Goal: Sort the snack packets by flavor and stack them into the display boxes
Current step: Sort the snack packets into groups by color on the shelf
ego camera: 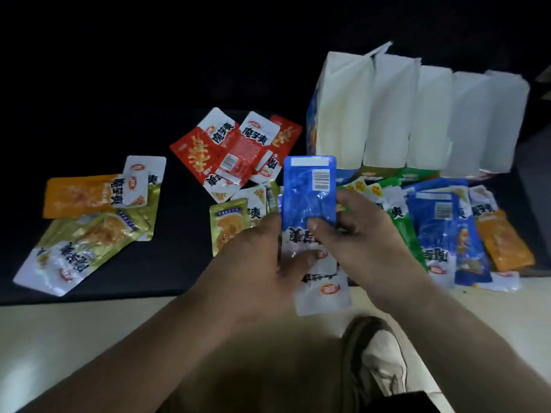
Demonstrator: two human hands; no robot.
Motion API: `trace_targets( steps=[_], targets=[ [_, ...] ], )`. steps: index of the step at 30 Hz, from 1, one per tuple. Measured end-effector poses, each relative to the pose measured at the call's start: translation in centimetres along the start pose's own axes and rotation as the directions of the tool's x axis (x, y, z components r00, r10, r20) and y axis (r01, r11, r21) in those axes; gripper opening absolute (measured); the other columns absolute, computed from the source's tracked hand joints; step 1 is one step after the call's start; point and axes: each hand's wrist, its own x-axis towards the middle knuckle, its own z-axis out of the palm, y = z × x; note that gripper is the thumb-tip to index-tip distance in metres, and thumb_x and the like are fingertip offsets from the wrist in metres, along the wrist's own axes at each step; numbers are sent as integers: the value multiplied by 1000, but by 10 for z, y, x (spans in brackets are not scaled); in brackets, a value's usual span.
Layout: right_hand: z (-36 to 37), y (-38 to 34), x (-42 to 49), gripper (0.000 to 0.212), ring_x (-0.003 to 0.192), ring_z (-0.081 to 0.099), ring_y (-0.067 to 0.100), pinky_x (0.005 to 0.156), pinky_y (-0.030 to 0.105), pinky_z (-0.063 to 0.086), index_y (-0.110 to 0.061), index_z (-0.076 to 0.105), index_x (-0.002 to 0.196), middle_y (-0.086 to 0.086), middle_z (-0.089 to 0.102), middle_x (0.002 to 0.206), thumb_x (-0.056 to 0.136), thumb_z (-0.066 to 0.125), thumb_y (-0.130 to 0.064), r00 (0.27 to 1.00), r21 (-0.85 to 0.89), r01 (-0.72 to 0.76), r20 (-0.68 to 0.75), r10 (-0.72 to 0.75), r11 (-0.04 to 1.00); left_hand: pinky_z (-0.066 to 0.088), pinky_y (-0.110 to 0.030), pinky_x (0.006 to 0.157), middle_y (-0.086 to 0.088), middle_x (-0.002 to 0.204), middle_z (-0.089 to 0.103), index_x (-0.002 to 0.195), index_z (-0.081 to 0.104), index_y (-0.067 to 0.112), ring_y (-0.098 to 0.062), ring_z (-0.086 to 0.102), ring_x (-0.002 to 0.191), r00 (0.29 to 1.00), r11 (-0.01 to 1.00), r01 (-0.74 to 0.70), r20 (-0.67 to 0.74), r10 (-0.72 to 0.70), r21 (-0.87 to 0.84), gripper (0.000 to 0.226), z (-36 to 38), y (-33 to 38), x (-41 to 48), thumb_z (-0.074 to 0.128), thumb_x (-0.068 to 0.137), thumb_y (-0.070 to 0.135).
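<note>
Both hands hold a small stack of blue snack packets [308,192] above the table's front edge. My left hand [262,257] grips the stack from the left, its thumb on the white lower part. My right hand [354,231] pinches it from the right, thumb on the front. A row of display boxes [417,114] with raised white flaps stands at the back right. Red packets [235,150] lie in a pile behind the hands. Orange and gold packets [89,210] lie at the left. A mixed heap of blue, green and orange packets [441,222] lies before the boxes.
The packets rest on a dark table top [173,257] whose front edge runs across the middle of the view. Below it is a pale floor [74,338]. A shoe [375,356] shows at the lower right between my forearms.
</note>
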Motion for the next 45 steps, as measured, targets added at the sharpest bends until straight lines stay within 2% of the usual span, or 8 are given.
trace_targets(
  steps=[10,13,16,19,25,33,39,45],
  targets=[
    [-78,22,-17,43,84,75,18,79,50,62,-36,60,119,-2,77,93,87,66,-8,1000,-38,16,-10,-17,999,38,-32,51,2,67,56,88,42,33,-8,55,57,976,935,-127,207,59,332,27,33,69,27,57,97,53],
    [-108,31,-17,43,84,73,13,78,46,63,-36,62,119,-6,76,94,86,67,-8,996,-24,7,-85,-9,1000,37,-26,50,3,69,59,110,49,38,-6,57,60,942,914,-208,324,90,349,20,47,88,36,59,97,50],
    [-151,39,-11,45,71,72,5,65,28,62,-28,62,129,-8,76,89,90,70,-6,959,28,-7,-282,15,1000,49,-24,62,14,90,68,151,32,43,-2,63,74,910,913,-246,401,103,325,58,62,101,44,59,100,48],
    [-178,53,-2,54,65,70,3,50,16,51,-27,57,140,-10,74,84,90,73,-14,926,-146,-67,-377,7,987,47,-19,70,18,98,69,158,28,40,1,64,82,914,945,-193,397,76,264,67,72,102,44,61,99,47],
    [-160,80,18,66,114,61,28,80,39,55,-25,44,150,4,57,136,89,69,-31,900,-506,-147,-425,-98,850,56,-34,86,19,103,69,148,42,46,-2,67,94,938,992,-37,347,-8,121,54,72,81,34,63,99,46],
    [-135,68,11,75,127,47,38,97,53,46,-17,47,149,12,53,138,82,76,-33,791,-743,-68,-447,-419,665,58,-42,90,24,99,70,142,52,37,-6,71,89,977,996,36,213,-20,-76,47,50,60,26,65,98,40],
    [-67,26,9,24,89,68,1,76,21,56,-23,75,116,-11,74,100,92,73,-24,894,-342,276,-252,-371,898,60,-29,73,11,95,72,127,64,36,-8,72,82,997,975,68,61,-56,-212,29,17,28,13,66,100,28],
    [29,4,22,10,79,69,0,75,21,55,-31,76,95,-15,75,83,90,71,-24,935,-243,335,-37,-353,911,59,-41,72,8,94,72,118,64,38,-13,73,80,993,967,101,-35,-112,-232,19,-22,-42,-13,64,101,29]
  ],
)
